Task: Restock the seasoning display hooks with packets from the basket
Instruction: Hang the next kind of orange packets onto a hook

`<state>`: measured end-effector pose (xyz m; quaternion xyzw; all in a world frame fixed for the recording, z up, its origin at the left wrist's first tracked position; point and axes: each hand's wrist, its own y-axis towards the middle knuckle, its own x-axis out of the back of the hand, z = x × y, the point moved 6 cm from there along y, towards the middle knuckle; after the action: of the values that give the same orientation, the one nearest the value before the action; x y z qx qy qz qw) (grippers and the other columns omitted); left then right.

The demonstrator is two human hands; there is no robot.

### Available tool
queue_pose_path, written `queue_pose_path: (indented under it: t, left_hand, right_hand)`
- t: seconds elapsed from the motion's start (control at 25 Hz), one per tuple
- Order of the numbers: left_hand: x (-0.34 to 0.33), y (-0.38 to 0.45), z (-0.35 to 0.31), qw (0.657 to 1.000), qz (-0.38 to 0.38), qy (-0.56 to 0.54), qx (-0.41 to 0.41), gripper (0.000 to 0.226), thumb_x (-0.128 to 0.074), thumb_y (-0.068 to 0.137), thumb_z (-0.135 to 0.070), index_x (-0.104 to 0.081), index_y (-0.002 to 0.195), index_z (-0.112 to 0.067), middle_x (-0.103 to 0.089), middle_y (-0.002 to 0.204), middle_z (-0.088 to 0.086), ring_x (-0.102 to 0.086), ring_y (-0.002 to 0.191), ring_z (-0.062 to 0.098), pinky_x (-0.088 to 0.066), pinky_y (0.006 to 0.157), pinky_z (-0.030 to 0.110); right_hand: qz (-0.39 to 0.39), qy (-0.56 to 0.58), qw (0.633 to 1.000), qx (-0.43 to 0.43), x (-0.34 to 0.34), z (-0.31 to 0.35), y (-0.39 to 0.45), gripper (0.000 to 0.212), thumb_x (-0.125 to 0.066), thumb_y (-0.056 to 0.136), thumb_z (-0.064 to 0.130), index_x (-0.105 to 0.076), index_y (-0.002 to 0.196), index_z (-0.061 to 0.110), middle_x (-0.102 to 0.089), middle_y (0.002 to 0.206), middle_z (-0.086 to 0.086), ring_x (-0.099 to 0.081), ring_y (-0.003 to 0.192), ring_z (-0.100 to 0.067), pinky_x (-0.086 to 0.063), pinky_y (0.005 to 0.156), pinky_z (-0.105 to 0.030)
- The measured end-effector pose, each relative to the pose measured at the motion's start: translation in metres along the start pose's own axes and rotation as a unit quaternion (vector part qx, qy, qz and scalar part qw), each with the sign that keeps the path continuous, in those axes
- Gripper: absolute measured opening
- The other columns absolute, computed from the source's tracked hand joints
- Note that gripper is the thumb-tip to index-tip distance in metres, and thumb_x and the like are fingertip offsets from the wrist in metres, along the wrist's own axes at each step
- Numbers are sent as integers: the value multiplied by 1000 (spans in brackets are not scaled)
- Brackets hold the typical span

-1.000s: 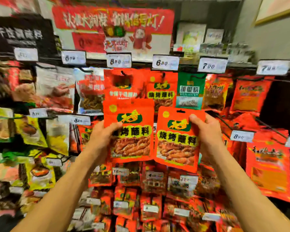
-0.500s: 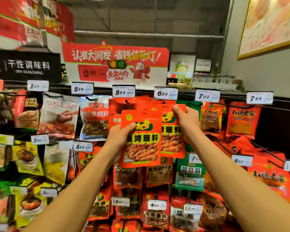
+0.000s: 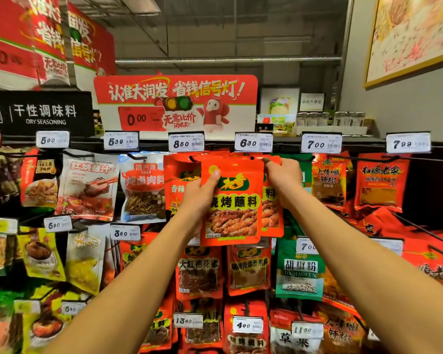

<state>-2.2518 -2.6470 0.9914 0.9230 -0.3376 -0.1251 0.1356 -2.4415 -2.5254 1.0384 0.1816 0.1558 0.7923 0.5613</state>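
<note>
Both hands are raised to the top row of display hooks. Left hand [image 3: 200, 198] grips the left edge of a glossy orange-red seasoning packet [image 3: 232, 203] with yellow lettering and pictured grilled skewers. Right hand [image 3: 283, 178] pinches the top of a second matching packet [image 3: 271, 210] behind it, beneath the white 6.30 price tag [image 3: 253, 142]. Green pepper-powder packets [image 3: 300, 270] hang lower right; a red promotional sign [image 3: 175, 103] stands above.

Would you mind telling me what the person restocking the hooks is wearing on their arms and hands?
Nothing that shows. Both forearms are bare up to the frame's lower edge, with no sleeve or cuff in view. The left hand and right hand wear no gloves, and no watch, bracelet or ring is visible on wrists or fingers.
</note>
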Motion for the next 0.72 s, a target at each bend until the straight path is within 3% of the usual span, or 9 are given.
queue_pose_path:
  t: [0.12, 0.2, 0.32, 0.36, 0.48, 0.6, 0.72]
  left_hand:
    - [-13, 7, 3, 1000, -9, 14, 6, 32, -62, 95, -44, -70, 93, -13, -77, 96, 11, -73, 91, 28, -55, 87, 42]
    - [-25, 12, -2, 1000, -9, 12, -17, 26, -64, 94, -39, -69, 91, -14, -76, 90, 7, -72, 84, 25, -56, 83, 41]
    - [-46, 19, -12, 999, -16, 4, -33, 16, -64, 95, -31, -66, 86, -18, -76, 76, -2, -73, 71, 16, -59, 64, 31]
    - [-51, 21, -14, 999, -29, 1, -24, 17, -63, 96, -32, -66, 86, -18, -77, 78, 0, -74, 74, 17, -59, 64, 31]
    - [-58, 28, -13, 997, -71, 17, 22, 20, -60, 95, -33, -66, 88, -15, -76, 96, 12, -72, 92, 31, -58, 83, 43]
    - [-57, 29, -12, 995, -90, 8, 48, 16, -62, 90, -28, -66, 82, -14, -76, 92, 14, -73, 89, 33, -59, 78, 47]
    - [-54, 30, -12, 992, -99, -3, 75, 17, -64, 88, -28, -68, 88, -12, -77, 92, 15, -75, 84, 32, -60, 75, 48]
  right_hand:
    - [6, 29, 1000, -1, 4, -3, -3, 41, -56, 96, 47, -60, 68, 19, -59, 65, 5, -51, 61, -14, -36, 58, -26]
    - [-1, 45, 999, 8, 9, -2, -3, 42, -53, 97, 51, -63, 75, 16, -61, 70, 8, -54, 65, -8, -38, 56, -18]
    - [13, 34, 999, 11, 12, -2, -3, 38, -59, 93, 54, -66, 80, 19, -70, 80, 2, -65, 76, -17, -51, 70, -32]
    - [14, 11, 1000, 12, 13, -1, -2, 39, -60, 92, 54, -65, 79, 17, -71, 81, 1, -65, 76, -20, -51, 71, -37]
    - [-3, -61, 998, 19, 16, 5, 0, 41, -61, 92, 48, -52, 66, 19, -61, 71, -3, -56, 67, -23, -42, 62, -36]
    - [-12, -88, 996, 20, 16, 8, -1, 41, -64, 90, 47, -52, 62, 20, -64, 69, -5, -57, 65, -24, -44, 59, -37]
    - [-25, -113, 993, 23, 17, 13, -1, 42, -65, 89, 46, -54, 59, 18, -61, 65, -3, -55, 63, -23, -37, 54, -34]
